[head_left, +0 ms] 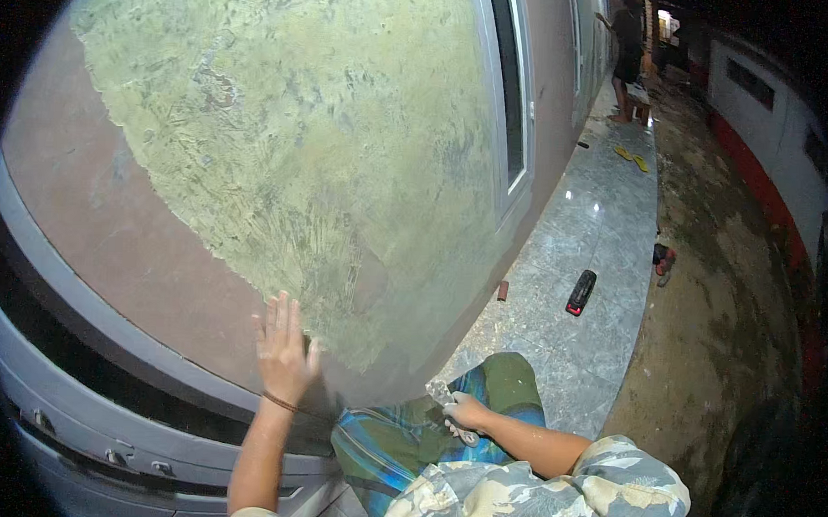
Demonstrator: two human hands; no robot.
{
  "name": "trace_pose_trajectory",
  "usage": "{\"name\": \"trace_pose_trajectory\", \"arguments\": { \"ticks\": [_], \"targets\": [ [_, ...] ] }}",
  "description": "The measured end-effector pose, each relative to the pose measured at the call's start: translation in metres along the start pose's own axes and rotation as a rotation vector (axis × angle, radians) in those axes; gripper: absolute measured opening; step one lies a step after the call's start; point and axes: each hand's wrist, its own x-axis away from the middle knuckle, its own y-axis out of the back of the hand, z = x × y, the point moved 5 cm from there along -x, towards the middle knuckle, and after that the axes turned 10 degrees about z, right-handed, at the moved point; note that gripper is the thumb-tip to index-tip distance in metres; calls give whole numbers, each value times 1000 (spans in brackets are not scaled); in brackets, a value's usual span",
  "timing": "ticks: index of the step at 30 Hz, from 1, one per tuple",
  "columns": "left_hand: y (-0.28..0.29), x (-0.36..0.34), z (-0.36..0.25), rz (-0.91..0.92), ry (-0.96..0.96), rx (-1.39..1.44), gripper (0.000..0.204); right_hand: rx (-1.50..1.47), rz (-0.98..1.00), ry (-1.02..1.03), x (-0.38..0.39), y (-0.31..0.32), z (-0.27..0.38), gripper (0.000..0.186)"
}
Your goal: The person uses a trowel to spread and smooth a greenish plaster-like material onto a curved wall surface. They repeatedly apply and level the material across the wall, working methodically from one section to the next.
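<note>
My left hand (286,356) is laid against the wall with its fingers stretched out, where the rough yellow-green coat (291,136) meets the bare brownish surface (159,250). Nothing is in it. Close to my lap, my right hand (469,414) is closed round a small scraper. The whitish, smeared scraper blade (438,392) points up toward the wall, and the pale handle end comes out below my fingers. The wall's coating is patchy, with scraped streaks above my left hand.
A white-framed window (515,98) is set in the wall. On the shiny tiled ledge (548,341) lie a black-and-red device (581,293), a small reddish-brown block (503,291) and yellow slippers (632,159). Farther off, another person (628,47) stands by the wall. A dirt path (705,269) runs alongside.
</note>
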Motion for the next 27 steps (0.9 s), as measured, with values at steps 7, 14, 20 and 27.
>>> {"name": "trace_pose_trajectory", "arguments": {
  "ticks": [7,14,20,27],
  "targets": [
    [-112,26,-108,428,136,1009,40,-195,-212,261,16,9,41,40],
    [-194,91,-169,684,296,1461,38,-307,-361,549,-11,-28,105,54],
    [-206,98,-164,633,644,1785,29,-155,-372,690,-25,-45,112,57],
    [-177,103,-202,563,660,1931,27,-227,-206,644,-17,-18,107,73]
  ]
}}
